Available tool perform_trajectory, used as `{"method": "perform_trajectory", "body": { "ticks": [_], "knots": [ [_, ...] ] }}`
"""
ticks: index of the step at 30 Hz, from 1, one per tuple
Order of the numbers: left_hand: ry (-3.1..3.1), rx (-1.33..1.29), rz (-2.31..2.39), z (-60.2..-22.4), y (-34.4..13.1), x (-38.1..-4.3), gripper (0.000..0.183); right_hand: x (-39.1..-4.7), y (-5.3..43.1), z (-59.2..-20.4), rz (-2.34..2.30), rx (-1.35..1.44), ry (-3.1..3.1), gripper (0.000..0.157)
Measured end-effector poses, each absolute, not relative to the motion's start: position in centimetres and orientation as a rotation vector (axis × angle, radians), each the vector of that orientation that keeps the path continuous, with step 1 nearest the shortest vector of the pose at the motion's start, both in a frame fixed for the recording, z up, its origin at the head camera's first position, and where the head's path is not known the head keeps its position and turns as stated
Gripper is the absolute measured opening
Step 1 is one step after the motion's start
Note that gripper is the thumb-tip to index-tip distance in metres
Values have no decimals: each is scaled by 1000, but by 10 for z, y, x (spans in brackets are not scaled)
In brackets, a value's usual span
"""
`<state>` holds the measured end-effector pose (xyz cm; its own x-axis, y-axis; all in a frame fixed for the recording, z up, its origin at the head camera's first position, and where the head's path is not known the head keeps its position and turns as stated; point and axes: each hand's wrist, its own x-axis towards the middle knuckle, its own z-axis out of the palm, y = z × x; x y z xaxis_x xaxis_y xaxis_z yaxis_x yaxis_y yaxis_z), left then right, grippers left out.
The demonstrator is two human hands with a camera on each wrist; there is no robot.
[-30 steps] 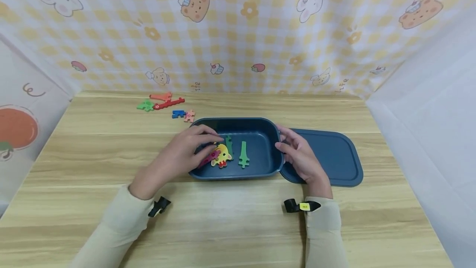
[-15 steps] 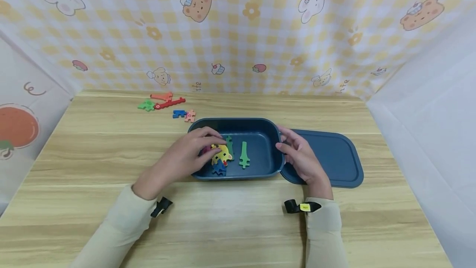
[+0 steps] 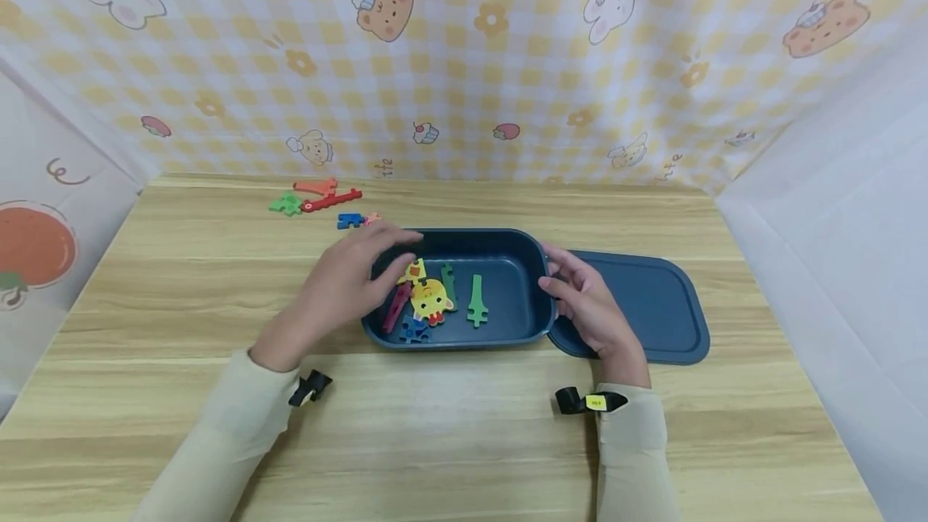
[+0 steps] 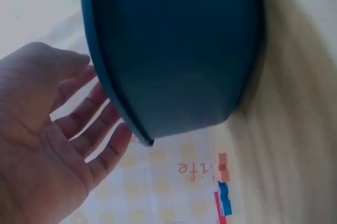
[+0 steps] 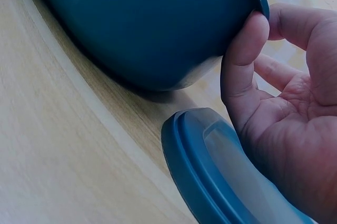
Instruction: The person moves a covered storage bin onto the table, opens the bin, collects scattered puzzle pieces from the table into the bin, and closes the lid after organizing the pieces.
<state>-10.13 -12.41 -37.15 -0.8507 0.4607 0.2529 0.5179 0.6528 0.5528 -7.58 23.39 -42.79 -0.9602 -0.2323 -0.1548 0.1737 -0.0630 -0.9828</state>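
Observation:
A dark blue box [image 3: 464, 342] stands on the table with several puzzle pieces in its left half. Among them are a yellow animal-face piece [image 3: 431, 298], a magenta piece [image 3: 395, 308], a blue piece [image 3: 416, 330] and two green ones, one being a long green piece [image 3: 476, 300]. Over the box's left end hovers my left hand [image 3: 344, 276], fingers spread and holding nothing; beneath it lies a yellow piece with an orange mark [image 3: 415, 270]. My right hand [image 3: 590, 308] grips the right end of the box by its rim, thumb and fingers bent there in the right wrist view.
The box's blue lid [image 3: 652, 308] lies flat at the right, partly under the right hand. Back left are a red strip piece [image 3: 332, 200], a light green piece [image 3: 287, 204], an orange piece [image 3: 316, 187], a blue piece [image 3: 350, 221] and a pink piece [image 3: 372, 218]. A checked curtain [image 3: 464, 63] hangs behind.
My left hand has let go of pieces in the box and drawn back left and up. A blue piece and a yellow one now show there. The right hand keeps its place.

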Motion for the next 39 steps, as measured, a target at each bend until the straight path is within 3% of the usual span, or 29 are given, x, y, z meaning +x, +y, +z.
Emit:
{"method": "perform_trajectory", "body": {
  "ticks": [14, 23, 39],
  "knots": [
    [-2932, -395, -970, -388, -159, -147, 44, -81, 236, -432, -2131, -73, 1876, 60],
    [-3083, -411, -881, -412, -160, -168, 54, -80, 240, -432, -2039, -113, 1906, 64],
    [-3090, -404, -833, -422, -153, -183, 44, -83, 242, -431, -2057, -182, 1848, 65]
  ]
}}
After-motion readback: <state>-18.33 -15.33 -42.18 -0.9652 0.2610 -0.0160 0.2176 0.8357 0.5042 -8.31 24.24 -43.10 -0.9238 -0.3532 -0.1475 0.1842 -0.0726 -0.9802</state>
